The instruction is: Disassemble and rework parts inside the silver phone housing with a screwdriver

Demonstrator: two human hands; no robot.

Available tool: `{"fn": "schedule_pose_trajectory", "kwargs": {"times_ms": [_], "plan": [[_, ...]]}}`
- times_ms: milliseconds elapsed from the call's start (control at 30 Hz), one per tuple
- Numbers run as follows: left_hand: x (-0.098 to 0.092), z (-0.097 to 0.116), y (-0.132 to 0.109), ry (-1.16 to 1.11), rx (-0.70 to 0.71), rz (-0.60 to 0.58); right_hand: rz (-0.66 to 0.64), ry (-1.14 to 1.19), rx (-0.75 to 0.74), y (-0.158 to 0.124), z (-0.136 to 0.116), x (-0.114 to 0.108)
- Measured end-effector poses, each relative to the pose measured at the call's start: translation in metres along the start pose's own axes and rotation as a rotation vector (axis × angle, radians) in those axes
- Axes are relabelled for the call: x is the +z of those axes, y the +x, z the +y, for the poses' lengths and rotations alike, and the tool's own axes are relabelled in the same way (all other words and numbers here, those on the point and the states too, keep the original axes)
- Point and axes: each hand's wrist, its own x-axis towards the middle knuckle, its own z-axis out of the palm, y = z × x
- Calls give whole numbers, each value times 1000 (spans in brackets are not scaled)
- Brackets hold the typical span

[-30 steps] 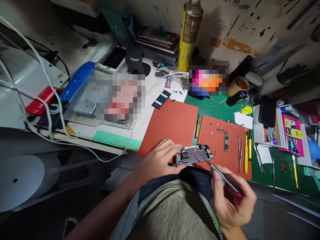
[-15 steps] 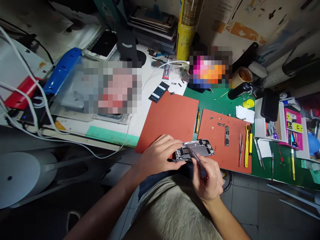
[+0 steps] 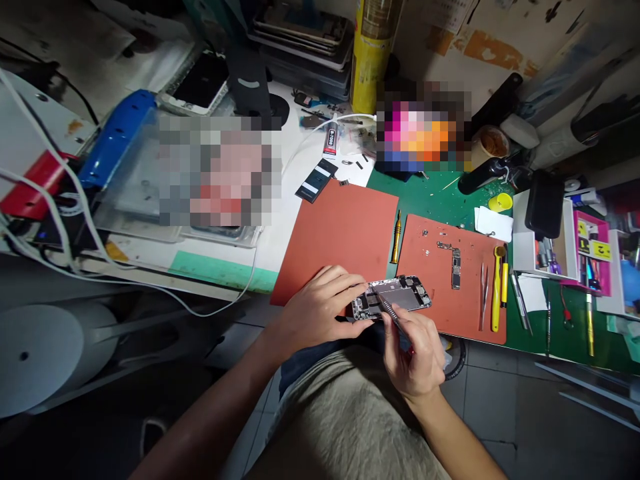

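An opened phone housing (image 3: 407, 297) with its inner parts showing is tilted slightly at the front edge of the bench. My left hand (image 3: 325, 303) grips its left end between fingers and thumb. In my right hand (image 3: 417, 350) is a pair of metal tweezers (image 3: 391, 312), held in a pinch, with the tips down at the inside of the housing. Whether the tips grasp anything is too small to tell. An L-shaped circuit board (image 3: 456, 267) lies on the right brown mat (image 3: 425, 267), beside several tiny parts.
Another brown mat (image 3: 345, 227) lies left, a gold screwdriver (image 3: 397, 237) between the mats. A yellow brush (image 3: 497, 290) and second tweezers (image 3: 484, 297) rest at right. Tool boxes (image 3: 567, 250) stand farther right; white cables (image 3: 65, 160) hang at left.
The view has shifted slightly. Both hands keep their hold on the housing and tweezers, with hardly any movement between them.
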Motion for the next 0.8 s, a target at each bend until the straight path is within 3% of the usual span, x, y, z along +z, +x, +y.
{"fn": "schedule_pose_trajectory", "kwargs": {"times_ms": [467,800], "plan": [[-1,0,1,-11,-30,-39,1,-9,-7,0,-1,1],[0,-3,0,20,17,-36,-85,-40,-79,0,-3,-3]]}}
